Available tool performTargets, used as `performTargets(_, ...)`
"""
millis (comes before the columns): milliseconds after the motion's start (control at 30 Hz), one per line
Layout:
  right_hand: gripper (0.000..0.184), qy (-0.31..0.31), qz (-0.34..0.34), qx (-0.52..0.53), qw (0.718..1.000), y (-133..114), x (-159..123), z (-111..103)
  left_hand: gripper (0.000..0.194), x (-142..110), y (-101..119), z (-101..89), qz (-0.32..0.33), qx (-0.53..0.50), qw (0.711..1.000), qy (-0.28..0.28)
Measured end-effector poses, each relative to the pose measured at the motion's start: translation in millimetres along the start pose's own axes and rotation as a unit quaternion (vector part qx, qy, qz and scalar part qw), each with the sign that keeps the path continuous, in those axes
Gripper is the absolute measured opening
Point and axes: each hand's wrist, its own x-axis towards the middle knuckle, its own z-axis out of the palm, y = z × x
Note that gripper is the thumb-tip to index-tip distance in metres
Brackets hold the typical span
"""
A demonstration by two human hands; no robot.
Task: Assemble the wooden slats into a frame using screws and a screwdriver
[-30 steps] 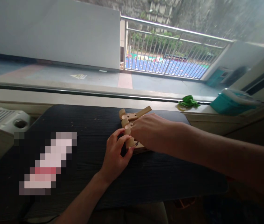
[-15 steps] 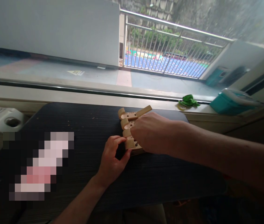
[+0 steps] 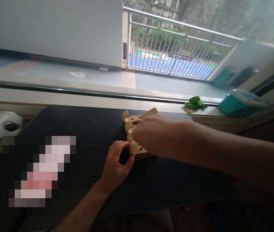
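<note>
A light wooden assembly (image 3: 134,148) lies on the dark table (image 3: 91,129), made of several parallel pieces with rounded raised ends and small dark holes. A flat wooden strip (image 3: 150,112) slants up at its far end. My left hand (image 3: 117,158) grips the near left corner of the assembly between thumb and fingers. Over the middle of the assembly my right hand (image 3: 149,133) is closed, its back towards me. The right fingertips, and whatever they hold, are hidden behind the hand.
Pale crumbs dot the tabletop's far left. A blurred-out pinkish patch (image 3: 40,170) covers something on the left. On the windowsill rest a green cloth (image 3: 196,102) and a teal container (image 3: 236,104). A white radiator (image 3: 0,124) stands left of the table.
My right hand has shifted slightly to the left over the wooden assembly. My left hand keeps its grip, and the whole view has moved a little.
</note>
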Motion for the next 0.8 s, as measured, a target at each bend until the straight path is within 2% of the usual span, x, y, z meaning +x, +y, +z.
performTargets(200,0.007,0.013,0.013,-0.023,1.0,5.3,-1.1,5.5,0.027,-1.6,-2.7,1.6,-0.003,-0.009,1.0,-0.003)
performTargets(333,0.008,-0.004,0.022,-0.022,1.0,2.7,-4.4,1.9,0.028,-1.4,-2.8,2.2,-0.004,-0.008,1.0,-0.001)
performTargets(467,0.006,-0.015,-0.001,-0.01,1.0,2.4,-4.0,0.0,0.026,-1.0,-1.5,1.4,-0.006,-0.007,1.0,-0.003)
performTargets(600,0.006,0.006,-0.019,0.002,1.0,6.4,-0.7,4.9,0.026,-1.2,-1.4,1.0,-0.009,-0.004,1.0,-0.007)
performTargets(800,0.02,0.013,0.043,0.023,0.999,9.4,-2.4,6.4,0.028,-2.5,-3.8,2.5,-0.006,-0.011,1.0,-0.006)
